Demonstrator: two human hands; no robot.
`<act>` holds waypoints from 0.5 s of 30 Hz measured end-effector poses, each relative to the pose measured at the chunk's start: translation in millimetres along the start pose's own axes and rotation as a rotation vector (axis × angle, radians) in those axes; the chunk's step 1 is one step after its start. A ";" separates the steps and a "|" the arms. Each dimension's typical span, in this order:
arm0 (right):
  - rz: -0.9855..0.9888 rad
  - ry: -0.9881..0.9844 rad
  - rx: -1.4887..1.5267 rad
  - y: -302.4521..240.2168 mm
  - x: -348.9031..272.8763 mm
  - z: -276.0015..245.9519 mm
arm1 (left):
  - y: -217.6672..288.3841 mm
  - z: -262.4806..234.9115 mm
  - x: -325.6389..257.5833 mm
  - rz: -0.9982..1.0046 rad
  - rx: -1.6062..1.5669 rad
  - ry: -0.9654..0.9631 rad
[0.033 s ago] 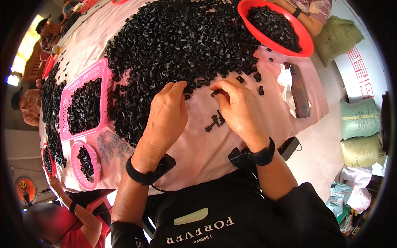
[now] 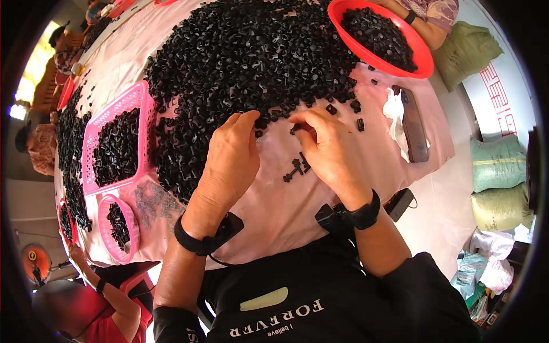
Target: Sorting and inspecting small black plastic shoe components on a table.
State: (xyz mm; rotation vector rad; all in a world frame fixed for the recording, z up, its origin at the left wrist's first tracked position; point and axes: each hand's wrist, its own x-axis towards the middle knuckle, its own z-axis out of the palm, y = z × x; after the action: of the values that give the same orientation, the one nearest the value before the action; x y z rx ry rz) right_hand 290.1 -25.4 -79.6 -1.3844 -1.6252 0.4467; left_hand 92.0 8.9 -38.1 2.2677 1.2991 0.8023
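Observation:
A big heap of small black plastic parts covers the middle of the cloth-covered table. At its near edge is my left hand, fingers curled and closed; whatever they hold, if anything, is hidden behind them. Black pieces lie right beside its fingertips. My right hand is a short way to the right, thumb and forefinger pinched on a small black plastic part. Below those fingers, a few joined black pieces rest on the pink cloth. Each wrist wears a black band.
To the left stand a pink basket and a round pink basket, both holding black parts. A red basin of parts is at far right, near another person's arm. A phone lies beside white tissue. Sacks stand beyond.

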 end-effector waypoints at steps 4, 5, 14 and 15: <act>0.077 0.029 0.155 2.3 -0.8 5.1 | 0.9 1.6 7.1 0.039 -0.099 -0.021; 0.139 0.011 0.218 0.9 -0.7 4.9 | 1.2 0.9 8.9 0.067 -0.059 -0.013; 0.287 -0.025 0.470 -5.6 -0.2 7.1 | -5.8 -2.1 7.2 0.028 -0.079 -0.034; 0.285 -0.026 0.471 -6.6 0.3 6.4 | -6.1 -3.5 7.7 0.032 -0.051 -0.006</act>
State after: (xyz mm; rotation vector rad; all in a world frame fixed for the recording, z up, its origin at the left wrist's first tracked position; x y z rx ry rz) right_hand 281.2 -25.4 -77.7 -1.2468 -1.2363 0.9523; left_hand 88.9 18.8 -37.0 2.2543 1.2293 0.8292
